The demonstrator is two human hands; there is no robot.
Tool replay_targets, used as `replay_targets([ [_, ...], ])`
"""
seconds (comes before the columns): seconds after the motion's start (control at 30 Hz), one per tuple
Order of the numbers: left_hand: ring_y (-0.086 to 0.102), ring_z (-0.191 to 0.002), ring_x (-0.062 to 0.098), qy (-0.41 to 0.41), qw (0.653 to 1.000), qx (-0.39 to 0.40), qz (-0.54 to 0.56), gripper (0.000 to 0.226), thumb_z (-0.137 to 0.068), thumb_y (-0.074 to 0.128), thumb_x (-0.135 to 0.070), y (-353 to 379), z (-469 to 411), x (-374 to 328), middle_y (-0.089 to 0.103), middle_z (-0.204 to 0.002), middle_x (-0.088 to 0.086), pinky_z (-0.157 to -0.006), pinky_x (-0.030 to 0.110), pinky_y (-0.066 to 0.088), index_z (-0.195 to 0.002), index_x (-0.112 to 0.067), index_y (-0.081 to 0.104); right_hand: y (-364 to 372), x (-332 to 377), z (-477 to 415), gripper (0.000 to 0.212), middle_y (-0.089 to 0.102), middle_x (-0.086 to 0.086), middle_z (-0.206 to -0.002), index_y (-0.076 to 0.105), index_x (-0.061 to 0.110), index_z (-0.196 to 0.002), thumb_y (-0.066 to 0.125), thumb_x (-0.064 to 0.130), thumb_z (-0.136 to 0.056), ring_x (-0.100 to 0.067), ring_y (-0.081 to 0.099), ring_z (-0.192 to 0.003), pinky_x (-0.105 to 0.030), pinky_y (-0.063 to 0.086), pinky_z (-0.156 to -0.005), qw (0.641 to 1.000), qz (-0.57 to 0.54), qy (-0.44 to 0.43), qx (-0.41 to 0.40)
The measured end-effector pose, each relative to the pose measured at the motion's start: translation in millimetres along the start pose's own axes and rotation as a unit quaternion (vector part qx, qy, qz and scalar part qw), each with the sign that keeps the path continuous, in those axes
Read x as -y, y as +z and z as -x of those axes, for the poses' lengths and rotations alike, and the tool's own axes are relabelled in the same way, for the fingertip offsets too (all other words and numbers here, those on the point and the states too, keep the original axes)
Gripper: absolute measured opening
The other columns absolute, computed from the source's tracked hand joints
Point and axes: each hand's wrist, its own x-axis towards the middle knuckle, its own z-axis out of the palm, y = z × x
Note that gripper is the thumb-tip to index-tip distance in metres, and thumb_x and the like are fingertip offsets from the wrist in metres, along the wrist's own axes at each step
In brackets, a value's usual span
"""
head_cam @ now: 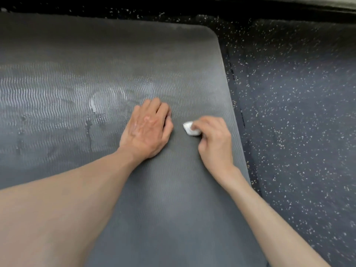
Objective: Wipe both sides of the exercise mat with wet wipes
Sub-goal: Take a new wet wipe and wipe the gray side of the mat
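Head view: the right hand [213, 139] pinches a wadded white wet wipe [190, 128] against the grey exercise mat [173, 189]; the left hand [147, 130] rests just left, fingers loosely curled, holding nothing.

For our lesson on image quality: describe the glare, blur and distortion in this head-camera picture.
Head view: pale glare streaks the wet mat left of the left hand; the wipe in the right hand looks soft; the wide-angle lens bows the mat's right edge.
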Motion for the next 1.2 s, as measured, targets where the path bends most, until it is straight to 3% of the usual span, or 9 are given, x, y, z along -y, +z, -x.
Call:
replay_targets([
  [0.13,0.044,-0.083,0.025,-0.009,1.000,0.011,-0.012,0.022,-0.096,0.037,-0.029,-2,-1,1,0.048,-0.092,0.006,-0.072,0.040,0.034,-0.094,-0.013,0.053,20,-3,-76,0.038,0.066,-0.010,-0.084,0.069,0.004,-0.080,0.044,-0.015,-0.060,-0.032,0.055,-0.074,-0.024,0.028,-0.063,1.000,0.013,0.001,0.008],
  [0.33,0.043,-0.080,0.024,-0.018,0.999,0.016,-0.037,0.023,-0.096,0.035,-0.030,-2,-1,1,0.048,-0.091,0.005,-0.069,0.038,0.030,-0.092,-0.015,0.052,12,-6,-39,0.036,0.065,-0.009,-0.086,0.068,0.004,-0.080,0.039,-0.012,-0.065,-0.028,0.053,-0.076,-0.024,0.032,-0.066,1.000,-0.005,-0.026,0.006],
  [0.47,0.044,-0.081,0.026,-0.015,0.999,0.015,-0.044,0.023,-0.096,0.036,-0.030,-3,0,1,0.048,-0.091,0.006,-0.069,0.038,0.029,-0.092,-0.015,0.053,33,-13,-118,0.041,0.066,-0.011,-0.085,0.070,0.006,-0.080,0.046,-0.017,-0.055,-0.032,0.055,-0.074,-0.025,0.023,-0.062,0.998,0.032,-0.048,0.015],
  [0.6,0.044,-0.080,0.025,-0.010,0.999,0.022,-0.040,0.024,-0.097,0.036,-0.029,-3,-1,2,0.048,-0.091,0.006,-0.069,0.037,0.029,-0.093,-0.014,0.054,45,-16,-158,0.043,0.067,-0.009,-0.089,0.070,0.009,-0.082,0.042,-0.014,-0.058,-0.032,0.056,-0.077,-0.029,0.028,-0.065,0.999,0.027,-0.016,0.013],
  [0.73,0.043,-0.079,0.025,-0.014,0.998,0.018,-0.050,0.022,-0.097,0.038,-0.029,-4,-1,1,0.048,-0.090,0.006,-0.068,0.037,0.028,-0.091,-0.014,0.052,40,-24,-136,0.042,0.067,-0.010,-0.087,0.070,0.008,-0.080,0.043,-0.015,-0.058,-0.031,0.056,-0.073,-0.028,0.028,-0.064,0.998,0.006,-0.059,0.002],
  [0.93,0.042,-0.077,0.024,-0.015,0.999,0.020,-0.045,0.021,-0.096,0.038,-0.028,-3,-2,2,0.047,-0.088,0.005,-0.067,0.036,0.027,-0.091,-0.014,0.053,54,-18,-223,0.050,0.063,-0.008,-0.102,0.073,0.012,-0.096,0.042,-0.010,-0.063,-0.030,0.056,-0.094,-0.025,0.025,-0.066,0.998,0.038,0.038,0.015],
  [1.1,0.041,-0.077,0.024,-0.011,0.998,0.015,-0.054,0.020,-0.097,0.039,-0.028,-2,-1,1,0.047,-0.088,0.005,-0.067,0.036,0.027,-0.091,-0.014,0.052,52,-27,-212,0.048,0.065,-0.008,-0.100,0.072,0.011,-0.093,0.042,-0.010,-0.062,-0.032,0.056,-0.091,-0.027,0.028,-0.067,0.999,0.029,-0.007,0.022],
  [1.2,0.042,-0.076,0.024,-0.011,0.998,0.019,-0.053,0.021,-0.097,0.039,-0.028,-2,-2,2,0.047,-0.088,0.005,-0.067,0.035,0.026,-0.092,-0.014,0.053,54,-19,-243,0.048,0.065,-0.008,-0.103,0.072,0.013,-0.095,0.043,-0.007,-0.063,-0.027,0.060,-0.094,-0.031,0.038,-0.069,0.999,0.030,0.017,0.041],
])
